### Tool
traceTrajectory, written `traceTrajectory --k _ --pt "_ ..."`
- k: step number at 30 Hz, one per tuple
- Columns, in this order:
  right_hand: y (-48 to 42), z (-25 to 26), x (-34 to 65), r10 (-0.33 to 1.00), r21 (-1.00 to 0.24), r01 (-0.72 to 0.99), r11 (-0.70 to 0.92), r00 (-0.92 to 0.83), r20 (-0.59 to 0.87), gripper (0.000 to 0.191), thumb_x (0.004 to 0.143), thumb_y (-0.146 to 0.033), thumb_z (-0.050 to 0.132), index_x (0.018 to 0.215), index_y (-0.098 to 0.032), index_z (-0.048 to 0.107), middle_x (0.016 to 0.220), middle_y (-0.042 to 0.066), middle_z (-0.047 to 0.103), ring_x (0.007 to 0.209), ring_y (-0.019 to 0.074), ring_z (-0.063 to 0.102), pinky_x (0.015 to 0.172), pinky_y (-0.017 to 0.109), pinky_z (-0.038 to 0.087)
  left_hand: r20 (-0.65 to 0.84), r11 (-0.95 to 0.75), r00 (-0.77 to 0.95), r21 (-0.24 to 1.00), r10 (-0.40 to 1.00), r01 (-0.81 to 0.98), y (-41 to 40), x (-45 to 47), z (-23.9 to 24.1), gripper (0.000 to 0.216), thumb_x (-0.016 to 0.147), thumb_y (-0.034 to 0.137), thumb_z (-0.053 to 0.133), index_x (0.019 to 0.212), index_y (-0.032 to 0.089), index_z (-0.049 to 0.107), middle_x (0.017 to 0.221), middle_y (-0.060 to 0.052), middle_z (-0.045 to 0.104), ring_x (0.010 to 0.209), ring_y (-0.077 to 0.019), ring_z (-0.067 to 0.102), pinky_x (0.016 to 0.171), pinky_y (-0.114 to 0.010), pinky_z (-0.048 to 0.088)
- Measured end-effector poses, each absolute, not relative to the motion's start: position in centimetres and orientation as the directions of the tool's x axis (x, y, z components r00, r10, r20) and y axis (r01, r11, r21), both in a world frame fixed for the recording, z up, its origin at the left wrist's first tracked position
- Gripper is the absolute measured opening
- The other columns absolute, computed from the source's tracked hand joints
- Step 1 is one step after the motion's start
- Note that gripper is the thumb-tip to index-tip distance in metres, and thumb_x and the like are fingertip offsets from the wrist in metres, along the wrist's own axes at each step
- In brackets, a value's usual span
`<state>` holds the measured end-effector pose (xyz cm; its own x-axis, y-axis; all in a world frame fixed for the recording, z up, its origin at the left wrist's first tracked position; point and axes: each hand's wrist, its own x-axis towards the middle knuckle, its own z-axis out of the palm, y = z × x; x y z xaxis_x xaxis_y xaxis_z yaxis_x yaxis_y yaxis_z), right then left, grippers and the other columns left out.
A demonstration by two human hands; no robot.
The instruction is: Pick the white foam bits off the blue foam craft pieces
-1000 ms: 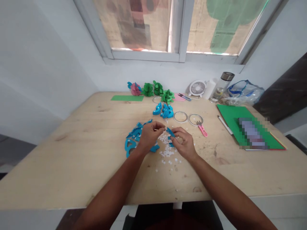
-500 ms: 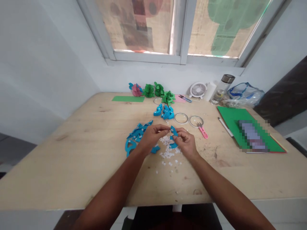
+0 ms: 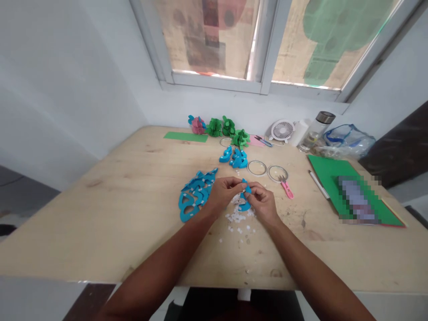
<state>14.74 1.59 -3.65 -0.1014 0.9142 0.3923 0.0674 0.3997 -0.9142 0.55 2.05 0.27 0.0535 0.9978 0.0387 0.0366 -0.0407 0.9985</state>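
Observation:
A curved blue paper cutout [image 3: 245, 207] is held upright between both hands over the table. My left hand [image 3: 226, 192] pinches its upper end with thumb and fingertips. My right hand [image 3: 265, 201] grips its right side, thumb in front. Beneath them lie many small white paper bits [image 3: 238, 217]. Just left of my left hand spreads a pile of blue cutouts [image 3: 197, 194] dotted with white squares. Beyond the hands sit smaller stacks of blue pieces [image 3: 238, 158].
Two tape rings [image 3: 257, 168] and pink-handled snips [image 3: 286, 189] lie right of the hands. Green and pink paper shapes [image 3: 214, 127] line the back, near a white fan [image 3: 282, 130] and a bottle [image 3: 316, 132]. A green sheet [image 3: 329, 171] with a blurred item lies at right.
The view has shifted, so the table's contents appear slightly right and lower. My left hand has come closer onto the top of the blue cutout, which both hands keep holding.

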Motion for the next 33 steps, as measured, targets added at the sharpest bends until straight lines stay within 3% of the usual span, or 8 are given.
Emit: traceTrajectory --k 15,23,28,33 --pt "1.7 -3.8 14.8 0.909 -0.916 0.053 0.399 -0.151 0.387 0.019 0.076 -0.032 0.064 0.062 -0.02 0.063 0.08 0.006 0.065 0.079 0.0196 0.061 0.074 0.034 0.047 0.042 -0.035 0.105 0.997 0.994 -0.068 2.5 0.3 -0.5 0.021 0.065 0.034 0.065 0.06 0.015 0.061 0.055 0.002 0.057 0.053 -0.0092 0.048 0.053 -0.022 0.04" --pt "1.7 -4.0 14.7 0.919 -0.926 0.049 0.374 -0.155 0.362 0.022 0.074 -0.035 0.065 0.058 -0.019 0.062 0.079 0.006 0.064 0.076 0.0187 0.059 0.073 0.034 0.047 0.075 -0.075 0.006 0.997 0.997 0.007 2.4 0.4 -0.1 0.018 0.066 0.031 0.062 0.056 0.016 0.059 0.052 0.003 0.055 0.053 -0.0095 0.048 0.056 -0.023 0.041" --pt "1.9 -4.3 14.8 0.943 -0.95 -0.027 0.312 -0.116 0.313 0.022 0.072 -0.036 0.067 0.059 -0.019 0.062 0.082 0.007 0.065 0.078 0.0191 0.06 0.072 0.033 0.047 0.034 -0.034 0.016 0.999 0.999 -0.004 2.5 0.5 -0.2 0.021 0.069 0.037 0.061 0.071 0.016 0.065 0.056 0.002 0.059 0.051 -0.0093 0.049 0.052 -0.022 0.041" --pt "2.5 -5.2 15.0 0.97 -0.964 -0.118 0.237 -0.027 0.242 0.02 0.069 -0.034 0.069 0.058 -0.018 0.063 0.086 0.006 0.065 0.078 0.0188 0.061 0.07 0.031 0.048 0.018 -0.02 0.05 0.999 0.999 0.033 2.7 0.5 -0.8 0.025 0.063 0.039 0.067 0.057 0.016 0.059 0.049 0.003 0.055 0.046 -0.0077 0.045 0.047 -0.021 0.037"
